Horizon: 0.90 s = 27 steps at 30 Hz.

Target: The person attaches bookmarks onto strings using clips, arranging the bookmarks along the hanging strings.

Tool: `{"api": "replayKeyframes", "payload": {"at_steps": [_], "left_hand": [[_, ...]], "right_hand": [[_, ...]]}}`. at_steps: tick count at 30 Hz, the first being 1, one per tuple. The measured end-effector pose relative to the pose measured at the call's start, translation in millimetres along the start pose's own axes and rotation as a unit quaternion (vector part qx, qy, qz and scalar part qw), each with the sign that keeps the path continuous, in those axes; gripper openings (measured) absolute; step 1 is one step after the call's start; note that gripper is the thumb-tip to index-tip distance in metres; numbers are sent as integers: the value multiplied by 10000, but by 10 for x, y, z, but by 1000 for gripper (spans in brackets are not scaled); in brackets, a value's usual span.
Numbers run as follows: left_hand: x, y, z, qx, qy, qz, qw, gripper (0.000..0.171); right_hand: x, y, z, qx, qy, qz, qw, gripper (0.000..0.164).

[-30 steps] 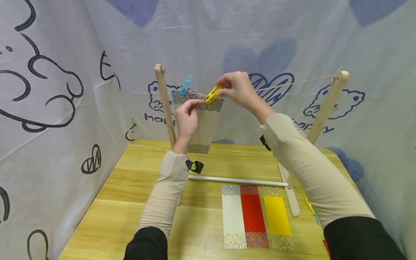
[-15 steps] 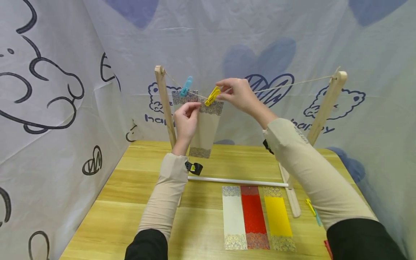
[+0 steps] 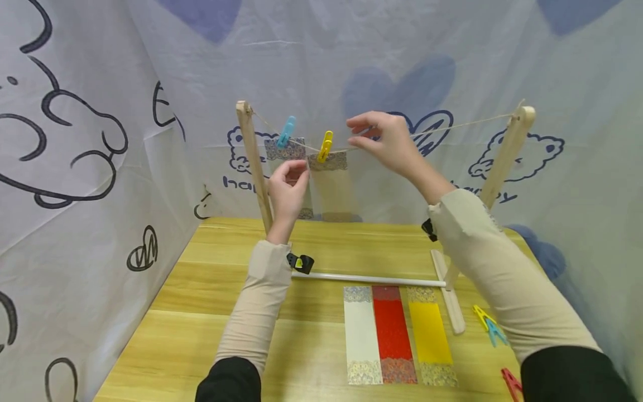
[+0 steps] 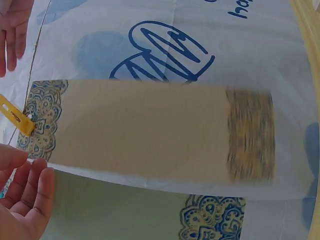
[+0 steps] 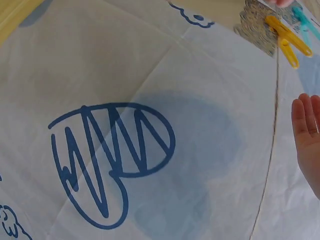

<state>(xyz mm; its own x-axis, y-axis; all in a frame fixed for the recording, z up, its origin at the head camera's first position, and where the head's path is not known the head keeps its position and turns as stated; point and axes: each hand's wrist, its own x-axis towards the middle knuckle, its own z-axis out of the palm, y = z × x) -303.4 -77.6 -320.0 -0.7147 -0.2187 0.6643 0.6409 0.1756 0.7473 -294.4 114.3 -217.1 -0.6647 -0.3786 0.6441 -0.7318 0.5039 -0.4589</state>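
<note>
A tan strip [image 4: 145, 130] with patterned ends hangs from the string [image 3: 462, 124], held by a yellow clothespin [image 3: 325, 147]. To its left, a pale green strip [image 4: 120, 205] hangs under a blue clothespin [image 3: 286, 132]; the left hand covers part of it in the head view. My left hand [image 3: 287, 192] is at the tan strip's upper left corner, fingers loosely bent and gripping nothing. Right of the yellow clothespin, my right hand [image 3: 387, 142] is held in the air, thumb and fingers spread apart with nothing between them.
Two wooden posts [image 3: 508, 159] carry the string, with a white rod [image 3: 372, 278] low between them. White [image 3: 361, 335], red [image 3: 393, 329] and yellow [image 3: 431, 333] strips lie on the table [image 3: 196, 312]. Yellow [image 3: 482, 317], blue [image 3: 495, 333] and red [image 3: 511, 383] clothespins lie at the right.
My right hand has let go of the yellow clothespin and moved right. The clothespin stands more upright, and the tan strip's lower end has swung back and to the right. My left fingers have loosened.
</note>
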Motion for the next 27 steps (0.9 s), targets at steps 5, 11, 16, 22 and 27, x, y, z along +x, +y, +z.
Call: {"api": "replayKeyframes", "payload": {"at_steps": [5, 11, 16, 22, 27], "left_hand": [[-58, 0, -17, 53, 7, -215, 9998, 13], [-187, -13, -46, 58, -141, -387, 9991, 15], [-300, -38, -65, 18, -276, -466, 9985, 16], [-410, -28, -63, -52, -370, -675, 9970, 16], [-512, 55, -73, -145, -453, -859, 9952, 15]], "right_hand": [[-76, -20, -109, 206, 137, -85, 9997, 27], [-199, 14, -211, 216, 383, -170, 9989, 26], [-339, 19, -246, 783, 582, -154, 9951, 25], [-516, 35, -257, 1433, 776, -243, 9863, 23], [-680, 70, -285, 1698, 882, -191, 9813, 24]]}}
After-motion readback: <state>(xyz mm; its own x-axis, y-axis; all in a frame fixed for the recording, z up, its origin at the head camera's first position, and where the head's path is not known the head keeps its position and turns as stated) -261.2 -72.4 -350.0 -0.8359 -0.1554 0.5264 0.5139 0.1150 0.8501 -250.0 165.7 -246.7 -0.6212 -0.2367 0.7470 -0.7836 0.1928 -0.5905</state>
